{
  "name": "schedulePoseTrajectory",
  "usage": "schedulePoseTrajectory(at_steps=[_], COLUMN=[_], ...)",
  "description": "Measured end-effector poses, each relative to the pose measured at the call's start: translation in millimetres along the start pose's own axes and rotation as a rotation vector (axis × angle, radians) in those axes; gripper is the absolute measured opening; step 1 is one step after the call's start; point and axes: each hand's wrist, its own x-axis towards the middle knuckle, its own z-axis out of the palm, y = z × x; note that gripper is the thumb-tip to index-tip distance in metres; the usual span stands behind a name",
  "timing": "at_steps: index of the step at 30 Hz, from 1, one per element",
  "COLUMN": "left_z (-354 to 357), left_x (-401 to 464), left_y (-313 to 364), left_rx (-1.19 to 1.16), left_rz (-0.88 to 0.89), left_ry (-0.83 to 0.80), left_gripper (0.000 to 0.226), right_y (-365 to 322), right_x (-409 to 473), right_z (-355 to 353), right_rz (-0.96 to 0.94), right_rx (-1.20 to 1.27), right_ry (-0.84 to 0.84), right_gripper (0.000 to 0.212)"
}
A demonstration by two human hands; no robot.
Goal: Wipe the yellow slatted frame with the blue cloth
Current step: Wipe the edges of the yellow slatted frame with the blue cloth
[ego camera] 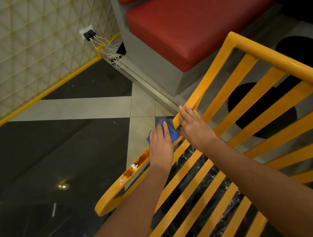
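Observation:
The yellow slatted frame [226, 123] fills the right and lower part of the view, its left rail running from lower left to upper right. A blue cloth [171, 131] lies on that left rail. My left hand [161, 146] presses flat on the cloth with straight fingers. My right hand [194, 125] rests on the rail just right of the cloth, fingers straight and pointing up the rail. Below my left hand the rail carries brown stains and a white crumb patch [135, 165].
A red padded bench [191, 26] on a grey base stands behind the frame. A wall socket with chargers and white cables [89, 34] sits at the back left. Glossy dark and pale floor tiles [59, 145] lie to the left.

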Motion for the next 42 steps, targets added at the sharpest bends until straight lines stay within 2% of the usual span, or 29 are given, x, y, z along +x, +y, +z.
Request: schedulePoseTrajectory(at_steps=[10, 16, 21, 25, 32, 37, 42], left_z=[-1, 3, 2, 3, -5, -6, -11], left_x=[-18, 4, -17, -30, -9, -39, -21], left_y=[-9, -4, -10, -24, -13, -30, -23], left_rx=[0.069, -0.011, 0.06, 0.115, 0.02, 0.112, 0.048], left_rz=[-0.002, 0.025, 0.042, 0.043, 0.026, 0.065, 0.022], left_ry=[-0.014, 0.021, 0.003, 0.041, -0.025, -0.068, -0.052], left_gripper=[0.074, 0.075, 0.075, 0.08, 0.078, 0.076, 0.077], right_y=[-4, 0, -1, -1, 1, -3, -8], right_x=[8, 11, 13, 11, 11, 10, 4], right_z=[2, 6, 11, 8, 9, 10, -1], right_rz=[-0.044, -0.067, -0.045, -0.07, -0.069, -0.035, -0.043], right_rx=[-0.048, 0.054, 0.083, 0.07, 0.06, 0.053, 0.012], right_ry=[0.1, 0.115, 0.17, 0.141, 0.094, 0.09, 0.02], right_gripper=[0.059, 0.054, 0.054, 0.057, 0.062, 0.065, 0.062])
